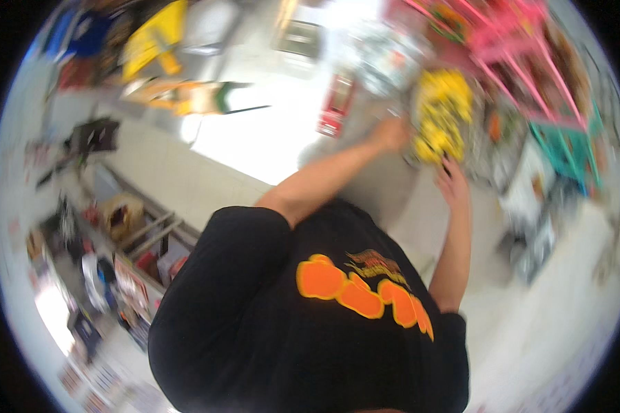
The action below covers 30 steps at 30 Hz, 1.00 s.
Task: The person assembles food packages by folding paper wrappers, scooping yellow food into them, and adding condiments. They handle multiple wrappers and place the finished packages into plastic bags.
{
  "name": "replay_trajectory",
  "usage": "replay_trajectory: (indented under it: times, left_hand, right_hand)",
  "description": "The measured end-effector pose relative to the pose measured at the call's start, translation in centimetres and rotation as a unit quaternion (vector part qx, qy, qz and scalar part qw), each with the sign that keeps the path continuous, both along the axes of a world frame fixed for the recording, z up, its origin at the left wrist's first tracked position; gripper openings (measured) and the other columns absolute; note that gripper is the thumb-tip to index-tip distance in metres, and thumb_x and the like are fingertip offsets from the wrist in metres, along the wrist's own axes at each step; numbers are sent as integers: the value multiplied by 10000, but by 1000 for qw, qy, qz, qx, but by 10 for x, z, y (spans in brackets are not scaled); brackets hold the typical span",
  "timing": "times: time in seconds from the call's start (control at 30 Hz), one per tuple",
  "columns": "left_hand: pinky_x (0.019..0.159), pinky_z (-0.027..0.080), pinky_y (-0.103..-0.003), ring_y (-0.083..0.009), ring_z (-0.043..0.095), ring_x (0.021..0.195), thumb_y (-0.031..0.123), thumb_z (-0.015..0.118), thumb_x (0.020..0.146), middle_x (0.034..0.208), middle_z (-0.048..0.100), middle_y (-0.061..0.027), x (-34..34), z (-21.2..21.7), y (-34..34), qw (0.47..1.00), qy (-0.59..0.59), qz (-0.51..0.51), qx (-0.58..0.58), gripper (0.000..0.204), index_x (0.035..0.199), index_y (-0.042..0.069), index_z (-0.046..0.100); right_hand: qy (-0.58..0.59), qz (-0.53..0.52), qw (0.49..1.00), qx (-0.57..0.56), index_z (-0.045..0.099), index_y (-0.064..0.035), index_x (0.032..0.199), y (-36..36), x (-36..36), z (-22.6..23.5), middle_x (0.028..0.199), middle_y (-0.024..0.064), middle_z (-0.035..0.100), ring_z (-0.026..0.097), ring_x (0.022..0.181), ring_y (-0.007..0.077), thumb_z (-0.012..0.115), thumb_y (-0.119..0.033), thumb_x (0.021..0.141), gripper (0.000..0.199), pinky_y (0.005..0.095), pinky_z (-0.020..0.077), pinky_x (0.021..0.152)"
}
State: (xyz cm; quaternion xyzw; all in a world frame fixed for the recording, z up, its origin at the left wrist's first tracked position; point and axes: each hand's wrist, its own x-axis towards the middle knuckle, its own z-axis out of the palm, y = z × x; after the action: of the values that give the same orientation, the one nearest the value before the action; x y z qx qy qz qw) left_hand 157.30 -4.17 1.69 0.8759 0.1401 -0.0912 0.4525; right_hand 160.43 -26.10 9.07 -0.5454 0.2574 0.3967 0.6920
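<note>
The picture is motion-blurred. My black shirt with an orange print (351,296) fills the lower middle. Both bare forearms reach up toward a round grey container heaped with yellow items (442,113). My left hand (393,134) is at the container's left rim, and the blur hides its fingers. My right hand (453,180) is just below the yellow heap, its dark-nailed fingertips touching or nearly touching the lower edge. I cannot tell whether either hand grips anything.
A pink wire rack (513,41) stands at the upper right, with a teal basket (565,148) below it. A red pack (335,107) lies left of the container. Shelves of goods (110,268) line the lower left, and a yellow object (155,38) sits at the upper left.
</note>
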Motion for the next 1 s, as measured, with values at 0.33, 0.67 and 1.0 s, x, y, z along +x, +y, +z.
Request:
replay_trajectory:
  times: [0.33,0.67,1.0]
  left_hand:
    - [652,511,-351,-262,676,720,145,634,882,857,678,-177,-206,119,200,893,-172,414,32,132,934,36,686]
    - [747,510,-387,-282,632,836,217,696,828,882,631,-141,-355,20,571,750,-105,610,232,269,1011,26,649]
    - [746,433,-430,-288,548,969,174,745,656,1004,555,-127,-309,21,656,859,16,424,285,331,951,39,680]
  right_hand:
    - [-52,158,974,152,387,-125,1422,127,-66,32,702,-58,397,338,539,35,514,-117,974,466,211,293,479]
    - [9,357,909,217,403,-117,1380,430,-166,74,534,-44,326,291,421,76,422,-213,1027,367,234,270,495]
    - [91,481,850,194,380,-130,1356,662,-243,30,592,-26,365,350,500,85,462,-182,1009,360,226,309,522]
